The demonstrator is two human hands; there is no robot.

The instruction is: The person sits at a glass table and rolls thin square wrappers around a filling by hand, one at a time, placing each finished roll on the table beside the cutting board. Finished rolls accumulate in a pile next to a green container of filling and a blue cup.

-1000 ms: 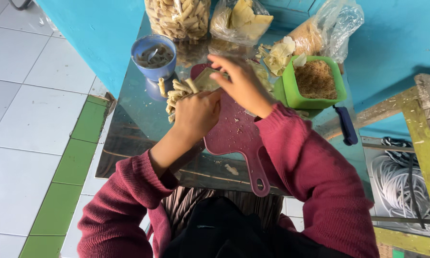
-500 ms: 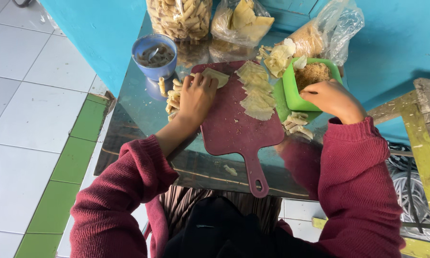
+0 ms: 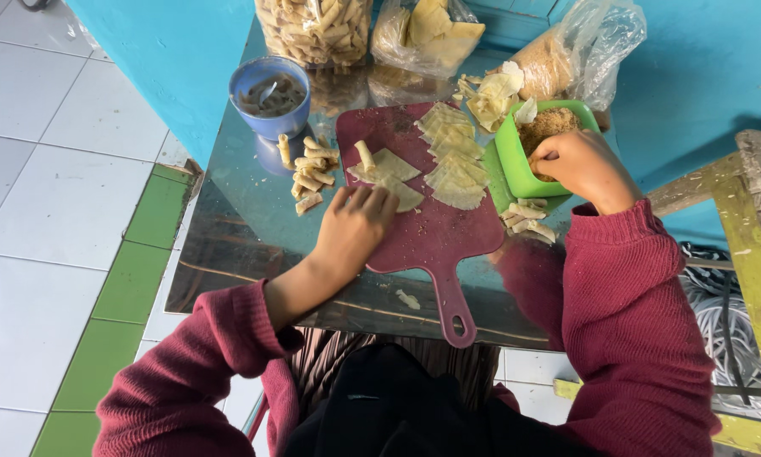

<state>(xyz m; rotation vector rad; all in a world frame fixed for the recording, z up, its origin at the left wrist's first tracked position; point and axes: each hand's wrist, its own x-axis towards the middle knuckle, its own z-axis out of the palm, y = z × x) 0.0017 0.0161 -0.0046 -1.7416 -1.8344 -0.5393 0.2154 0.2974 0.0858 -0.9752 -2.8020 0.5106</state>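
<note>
Pressing down on a pale wrapper sheet [image 3: 395, 193] with flat fingers, the left hand [image 3: 357, 227] is resting on the dark red cutting board [image 3: 431, 237] while the right hand [image 3: 579, 165] is dipping into the green tub [image 3: 509, 156] of brown filling [image 3: 548, 127].

Lying at the board's 9 o'clock edge, the wrapper is sitting under the left fingertips, which are spread and gripping nothing; the right fingers are bunching together in the filling, though whether they are pinching any cannot be told. One rolled piece [image 3: 364, 156] is lying at 12 o'clock of the left hand, stacked wrappers [image 3: 452, 161] at 2 o'clock, finished rolls [image 3: 308, 173] at 11 o'clock on the metal table [image 3: 228, 245], and a blue bowl [image 3: 269, 97] beyond them.
</note>
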